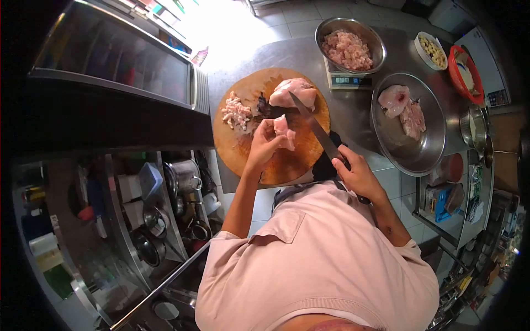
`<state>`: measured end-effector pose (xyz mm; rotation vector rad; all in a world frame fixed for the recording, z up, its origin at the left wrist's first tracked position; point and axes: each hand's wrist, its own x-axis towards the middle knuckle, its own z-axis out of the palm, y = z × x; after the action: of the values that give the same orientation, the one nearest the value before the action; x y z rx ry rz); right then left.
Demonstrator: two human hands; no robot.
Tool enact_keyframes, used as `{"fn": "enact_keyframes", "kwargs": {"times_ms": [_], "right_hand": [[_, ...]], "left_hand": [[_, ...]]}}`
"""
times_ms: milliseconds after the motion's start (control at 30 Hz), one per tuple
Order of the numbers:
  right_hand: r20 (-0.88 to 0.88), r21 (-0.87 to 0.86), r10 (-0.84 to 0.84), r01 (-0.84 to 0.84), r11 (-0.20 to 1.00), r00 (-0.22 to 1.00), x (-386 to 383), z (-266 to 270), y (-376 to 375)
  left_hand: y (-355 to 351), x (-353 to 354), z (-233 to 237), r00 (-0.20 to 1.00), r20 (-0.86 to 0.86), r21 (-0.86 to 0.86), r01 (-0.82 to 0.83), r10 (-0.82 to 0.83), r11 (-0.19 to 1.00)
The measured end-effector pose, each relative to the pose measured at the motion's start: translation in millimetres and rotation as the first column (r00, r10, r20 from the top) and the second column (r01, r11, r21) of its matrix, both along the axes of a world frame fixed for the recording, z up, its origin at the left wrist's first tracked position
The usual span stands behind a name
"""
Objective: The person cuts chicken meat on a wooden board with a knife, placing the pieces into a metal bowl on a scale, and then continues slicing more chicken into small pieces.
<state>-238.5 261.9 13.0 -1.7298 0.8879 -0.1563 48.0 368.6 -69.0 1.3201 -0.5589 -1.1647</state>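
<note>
My left hand [266,140] pinches a small pale pink piece of meat [284,131] just above the round wooden board [248,160]. In my right hand [356,174] is the dark handle of a large knife [320,132], its blade pointing up and left, with the tip over a big raw meat piece [295,94] at the board's back right. A pile of small cut meat bits [236,111] lies at the board's left. Between the pile and the big piece there is a dark patch [264,105] that I cannot make out.
Cut meat fills a steel bowl [359,66] on a scale [346,81] behind the board. To the right, a larger steel bowl [408,157] holds two meat pieces. A white bowl [436,65] and red basket [457,83] stand at the far right.
</note>
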Motion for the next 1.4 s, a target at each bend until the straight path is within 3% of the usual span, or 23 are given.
{"fn": "enact_keyframes", "kwargs": {"times_ms": [67, 133, 167, 300, 333, 367, 400, 467, 500, 633, 700, 800, 900, 1000, 1267, 1333, 1400], "right_hand": [[-0.02, 0.013, 0.015, -0.015, 1.0, 1.0, 1.6, 1.2, 2.2], [0.007, -0.085, 0.05, -0.049, 0.995, 0.999, 1.6, 1.9, 3.4], [0.003, -0.086, 0.053, -0.053, 0.995, 0.999, 1.3, 2.1, 3.6], [-0.006, -0.109, 0.068, -0.068, 0.992, 0.998, 0.3, 1.4, 2.5], [-0.017, -0.125, 0.076, -0.077, 0.989, 0.997, -1.0, 1.1, 2.4], [-0.021, -0.123, 0.082, -0.084, 0.989, 0.996, -1.8, 0.7, 2.0], [-0.052, -0.137, 0.102, -0.108, 0.985, 0.993, -2.2, 0.3, 1.4], [-0.084, -0.154, 0.123, -0.135, 0.979, 0.989, -5.0, -2.8, -0.2], [-0.101, -0.18, 0.151, -0.167, 0.969, 0.983, -7.8, -7.8, -0.1], [-0.188, -0.201, 0.196, -0.233, 0.952, 0.962, -15.7, -14.5, 0.5], [-0.189, -0.203, 0.182, -0.22, 0.954, 0.965, -17.9, -18.8, 1.4], [-0.186, -0.202, 0.167, -0.204, 0.958, 0.968, -18.5, -17.6, -0.1], [-0.178, -0.18, 0.184, -0.215, 0.96, 0.967, -16.1, -13.6, 0.1], [-0.173, -0.157, 0.221, -0.248, 0.956, 0.96, -12.4, -9.3, 0.2], [-0.156, -0.176, 0.328, -0.353, 0.919, 0.932, -9.7, -6.8, 0.3], [-0.202, -0.182, 0.333, -0.369, 0.911, 0.921, -8.4, -9.0, -1.7], [-0.193, -0.211, 0.349, -0.386, 0.898, 0.917, -6.8, -14.7, -5.5]], "left_hand": [[4.7, -1.8, -4.2, 1.0, 0.001, -0.035, 0.005, -0.005, 0.999], [7.2, -0.8, -9.9, 0.98, 0.173, 0.056, 0.091, -0.099, 0.994], [7.3, -1.7, -13.1, 0.992, 0.06, 0.066, 0.105, -0.109, 0.992], [6.0, -0.4, 6.3, 0.965, -0.09, 0.051, 0.253, -0.248, 0.966], [4.8, 1.1, 6.9, 0.921, 0.198, 0.16, 0.306, -0.334, 0.938], [5.2, 1.4, 6.4, 0.784, 0.458, 0.28, 0.32, -0.418, 0.905], [6.5, -0.5, 4.8, 0.788, 0.455, 0.279, 0.315, -0.414, 0.907], [5.4, -5.2, -2.2, 0.719, 0.667, 0.15, 0.13, -0.197, 0.98], [4.5, -7.1, -6.6, 0.625, 0.774, 0.067, 0.079, -0.101, 0.995], [7.7, -11.9, -13.3, 0.526, 0.85, 0.014, -0.025, 0.001, 1.0], [7.1, -18.4, -12.6, 0.259, 0.959, -0.071, -0.176, 0.116, 0.982], [13.6, -19.1, -6.2, 0.204, 0.963, -0.146, -0.141, 0.173, 0.979], [20.8, -39.0, 5.9, 0.215, 0.974, -0.056, -0.091, 0.075, 0.994], [31.5, -41.3, -16.1, 0.154, 0.982, -0.09, -0.127, 0.109, 0.988], [54.5, -49.6, -13.9, 0.265, 0.96, -0.057, -0.137, 0.092, 0.989], [49.7, -54.2, -5.8, 0.247, 0.942, -0.18, -0.206, 0.229, 0.962], [47.1, -52.6, -10.3, 0.244, 0.947, -0.169, -0.177, 0.21, 0.97]]}}
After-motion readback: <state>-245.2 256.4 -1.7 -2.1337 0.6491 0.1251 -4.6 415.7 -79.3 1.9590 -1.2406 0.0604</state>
